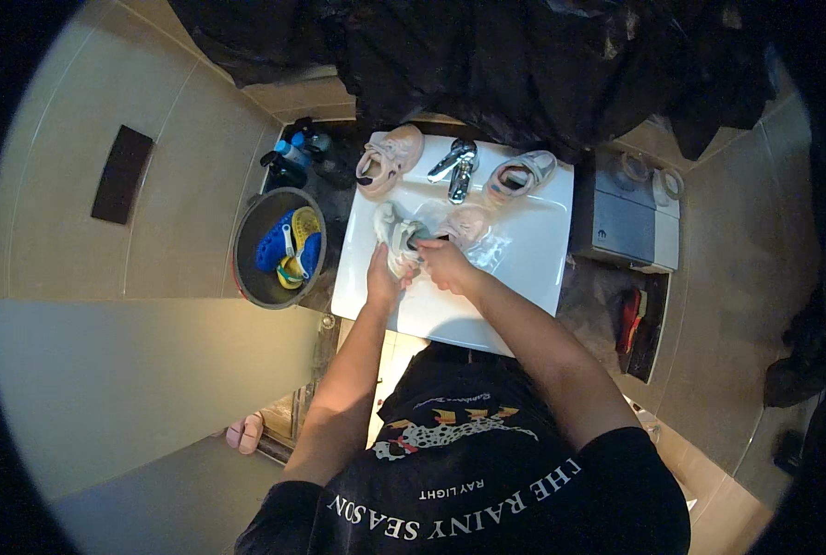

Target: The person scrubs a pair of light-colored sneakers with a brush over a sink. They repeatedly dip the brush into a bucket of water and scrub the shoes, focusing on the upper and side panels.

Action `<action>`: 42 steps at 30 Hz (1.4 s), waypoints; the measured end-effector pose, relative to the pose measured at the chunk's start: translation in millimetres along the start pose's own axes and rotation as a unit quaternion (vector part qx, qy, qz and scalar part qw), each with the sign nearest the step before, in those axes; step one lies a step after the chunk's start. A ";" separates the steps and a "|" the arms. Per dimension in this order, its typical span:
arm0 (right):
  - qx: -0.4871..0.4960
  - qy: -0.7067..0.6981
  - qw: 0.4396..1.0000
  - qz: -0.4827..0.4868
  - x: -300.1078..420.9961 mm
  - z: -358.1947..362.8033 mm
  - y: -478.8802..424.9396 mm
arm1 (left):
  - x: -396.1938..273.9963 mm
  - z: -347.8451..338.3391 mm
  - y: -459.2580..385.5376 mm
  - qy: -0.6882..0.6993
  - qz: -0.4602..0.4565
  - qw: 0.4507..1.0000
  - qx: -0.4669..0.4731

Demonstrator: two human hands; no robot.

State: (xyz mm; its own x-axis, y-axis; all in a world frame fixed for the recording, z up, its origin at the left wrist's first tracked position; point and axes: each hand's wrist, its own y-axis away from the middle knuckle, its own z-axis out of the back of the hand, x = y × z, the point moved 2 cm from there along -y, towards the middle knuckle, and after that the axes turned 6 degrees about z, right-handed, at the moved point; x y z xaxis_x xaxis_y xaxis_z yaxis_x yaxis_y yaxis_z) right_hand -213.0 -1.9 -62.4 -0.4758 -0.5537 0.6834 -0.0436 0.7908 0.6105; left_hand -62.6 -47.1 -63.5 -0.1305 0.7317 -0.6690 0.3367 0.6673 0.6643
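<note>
Over the white washbasin (371, 298), my left hand (385, 281) grips a white sneaker (388, 225) from its near left side. My right hand (447, 266) has its fingers curled at the shoe's opening; whether it pinches the collar or a small tool there cannot be made out. Just beyond my right hand, a pale pink shoe (465, 225) lies in the wet bowl. A pinkish sneaker (392, 156) stands on the basin's back left corner, and a grey and pink one (527, 173) on the back right. Between them rises a chrome faucet (460, 170).
On the left, a dark bucket (244, 270) holds blue and yellow clogs (274, 243). Several bottles (291, 156) stand behind it. At right are a grey-blue box (624, 218) and a red-backed brush (633, 319). Dark fabric (454, 62) hangs beyond the basin.
</note>
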 end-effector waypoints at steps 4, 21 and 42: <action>-0.030 -0.083 0.994 -0.062 21.0 -33.5 6.3 | -6.0 6.5 1.6 0.049 0.039 0.997 -0.050; 0.120 0.071 0.983 -0.116 24.2 -15.4 41.3 | 8.4 32.4 -6.8 0.174 0.101 0.979 0.034; 0.025 0.257 0.965 -0.041 8.7 -13.3 -0.5 | 34.5 4.0 -2.7 0.113 0.118 0.986 -0.038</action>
State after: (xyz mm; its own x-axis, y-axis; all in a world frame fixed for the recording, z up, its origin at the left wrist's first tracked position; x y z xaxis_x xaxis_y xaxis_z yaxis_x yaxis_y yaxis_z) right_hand -205.5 -10.6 -51.4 0.0294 -0.6605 0.7502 -0.1100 0.7439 0.6592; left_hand -64.2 -24.2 -89.6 -0.2648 0.8746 -0.4061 0.3135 0.4763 0.8215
